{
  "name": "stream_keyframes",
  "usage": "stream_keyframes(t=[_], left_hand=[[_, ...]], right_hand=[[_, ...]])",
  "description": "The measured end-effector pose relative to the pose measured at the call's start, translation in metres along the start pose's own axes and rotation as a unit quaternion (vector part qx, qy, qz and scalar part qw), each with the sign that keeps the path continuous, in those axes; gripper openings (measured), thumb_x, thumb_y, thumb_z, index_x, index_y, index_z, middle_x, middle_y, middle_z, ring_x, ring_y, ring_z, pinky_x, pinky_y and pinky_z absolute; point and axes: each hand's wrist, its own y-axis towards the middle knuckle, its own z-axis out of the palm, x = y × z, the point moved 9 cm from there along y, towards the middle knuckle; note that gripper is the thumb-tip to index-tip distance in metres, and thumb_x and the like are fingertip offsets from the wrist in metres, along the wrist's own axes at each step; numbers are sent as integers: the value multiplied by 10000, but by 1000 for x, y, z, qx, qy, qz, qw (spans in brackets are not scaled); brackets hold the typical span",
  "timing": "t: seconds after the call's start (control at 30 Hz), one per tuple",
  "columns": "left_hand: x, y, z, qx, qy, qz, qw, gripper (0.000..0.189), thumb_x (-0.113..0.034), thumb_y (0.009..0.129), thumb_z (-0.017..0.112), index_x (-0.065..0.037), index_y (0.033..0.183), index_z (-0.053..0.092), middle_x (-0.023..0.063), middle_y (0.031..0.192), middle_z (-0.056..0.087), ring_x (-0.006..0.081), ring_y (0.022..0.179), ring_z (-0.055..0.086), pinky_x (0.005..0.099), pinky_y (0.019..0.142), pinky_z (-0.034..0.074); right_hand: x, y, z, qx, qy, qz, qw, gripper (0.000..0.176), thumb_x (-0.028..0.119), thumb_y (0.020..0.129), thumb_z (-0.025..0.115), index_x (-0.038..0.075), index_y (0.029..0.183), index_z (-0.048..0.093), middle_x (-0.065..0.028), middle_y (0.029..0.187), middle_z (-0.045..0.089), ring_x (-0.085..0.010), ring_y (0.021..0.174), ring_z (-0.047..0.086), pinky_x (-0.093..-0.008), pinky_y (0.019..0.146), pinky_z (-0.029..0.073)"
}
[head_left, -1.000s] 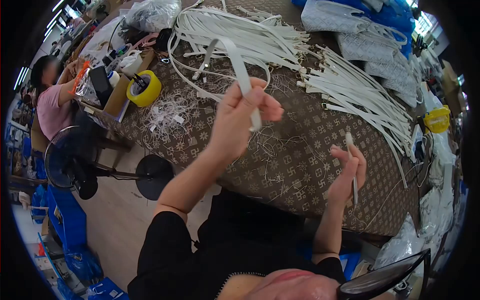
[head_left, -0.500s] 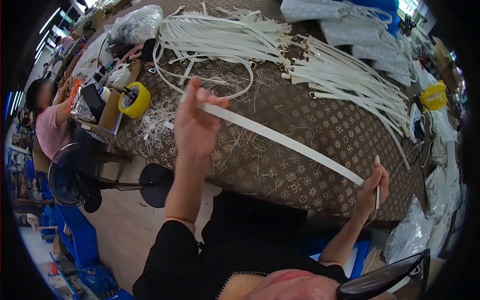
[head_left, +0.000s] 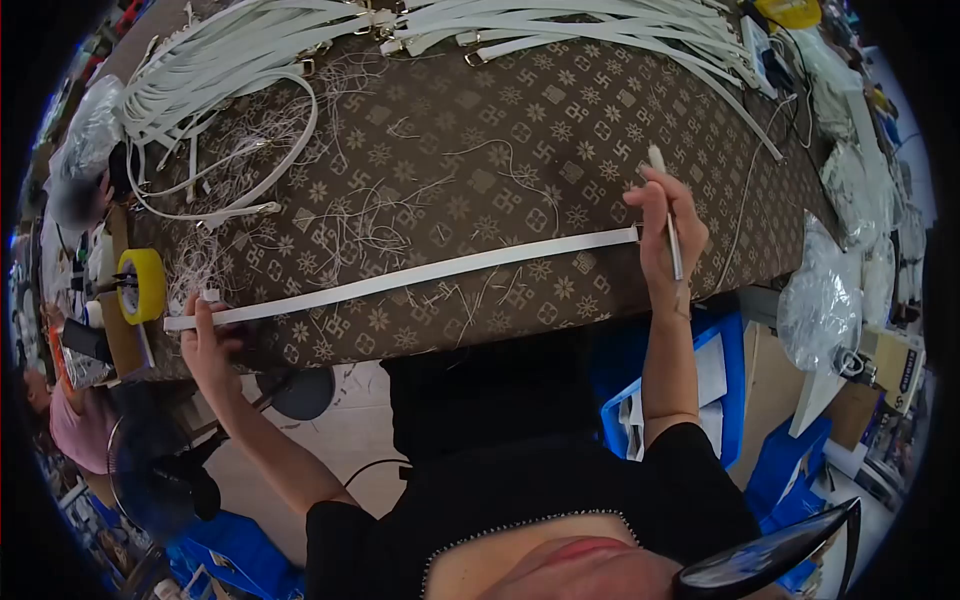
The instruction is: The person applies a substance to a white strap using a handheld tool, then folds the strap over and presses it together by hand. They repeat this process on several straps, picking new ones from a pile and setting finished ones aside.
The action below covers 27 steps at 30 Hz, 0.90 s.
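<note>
A long white strap stretches across the patterned brown tablecloth, close to the table's front edge. My left hand is closed at the strap's left end, with a finger over it and the tip sticking out past the fingers. At the other end, my right hand grips a slim white pen-like tool, which stands nearly upright between the fingers. The strap's right end lies right beside that hand's fingers. Loose thread clippings are scattered on the cloth beyond the strap.
White straps with gold buckles are heaped at the back, and a second bundle fans out rightward. Yellow tape stands at the left. A clear plastic bag hangs by the right edge, and a blue bin is below.
The strap has come down from a slanting hold to lie along the table's front. My left hand moved left and nearer me; my right hand shifted left and farther from me. The view turned.
</note>
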Motion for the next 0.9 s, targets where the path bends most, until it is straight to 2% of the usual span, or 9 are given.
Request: stream_keyframes(t=[0.03, 0.07, 0.13, 0.27, 0.33, 0.47, 0.6, 0.73, 0.9], left_hand=[[8, 7, -19, -15, 170, -64, 983, 397, -363, 951, 611, -34, 1174, 620, 18, 740, 637, 119, 648, 594, 252, 536, 459], [12, 4, -24, -8, 176, -67, 982, 397, -363, 951, 611, -34, 1174, 620, 18, 740, 637, 119, 648, 594, 252, 536, 459], [-43, -27, -15, -100, 540, -5, 836, 326, -330, 945, 626, -35, 1077, 670, 11, 647, 614, 147, 620, 594, 307, 541, 462], [-54, -49, -1, -114, 369, 112, 916, 234, -249, 906, 673, -45, 1021, 691, 37, 803, 665, 209, 735, 618, 351, 667, 487], [-94, -87, 89, 67, 393, 408, 822, 242, -177, 827, 734, -64, 1037, 695, 55, 962, 663, 256, 911, 604, 378, 826, 456], [-80, -104, 157, 227, 388, 403, 797, 234, -155, 726, 769, -102, 943, 699, 40, 923, 619, 268, 935, 567, 398, 875, 391], [-89, -133, 198, 224, 348, 462, 784, 149, -183, 725, 767, -139, 834, 677, 7, 871, 588, 225, 901, 555, 396, 855, 370], [-85, -192, 245, 286, 195, 506, 790, 227, -182, 729, 767, -130, 925, 664, -9, 917, 580, 198, 909, 550, 393, 881, 365], [-92, -152, 167, 247, 267, 461, 809, 341, -234, 719, 797, -138, 1025, 679, 13, 1031, 616, 220, 949, 563, 382, 888, 375]], right_hand=[[-10, -2, -9, -1, 25, 55, 998, 214, 192, 986, 567, 20, 1086, 646, -59, 799, 709, -89, 717, 645, -228, 670, 494], [-10, -6, -18, -1, 20, 63, 998, 214, 192, 986, 567, 20, 1086, 646, -59, 799, 709, -89, 717, 645, -228, 670, 494], [-15, -10, -33, -22, 72, 95, 993, 301, 210, 1031, 446, -41, 1137, 576, -128, 820, 705, -195, 810, 684, -299, 803, 519], [-15, -14, -39, -14, 117, 49, 992, 435, 320, 1055, 346, -56, 1184, 522, -165, 775, 676, -257, 766, 675, -356, 770, 535], [-17, -16, -36, -1, 153, 56, 987, 423, 311, 1056, 344, -46, 1191, 526, -156, 779, 686, -241, 775, 678, -331, 774, 523], [-8, -22, -19, 34, 223, 58, 973, 418, 304, 1058, 335, -44, 1194, 522, -159, 778, 687, -232, 755, 671, -332, 760, 526], [-3, -31, -1, 59, 251, 69, 964, 419, 307, 1059, 327, -49, 1175, 516, -155, 773, 677, -231, 718, 655, -358, 742, 541], [19, -39, 44, 132, 269, 88, 950, 404, 293, 1058, 324, -48, 1158, 518, -128, 768, 680, -219, 785, 660, -412, 911, 507], [2, -43, 62, 163, 264, 122, 943, 410, 284, 1058, 312, -58, 1162, 513, -131, 773, 682, -213, 821, 658, -413, 973, 472]])
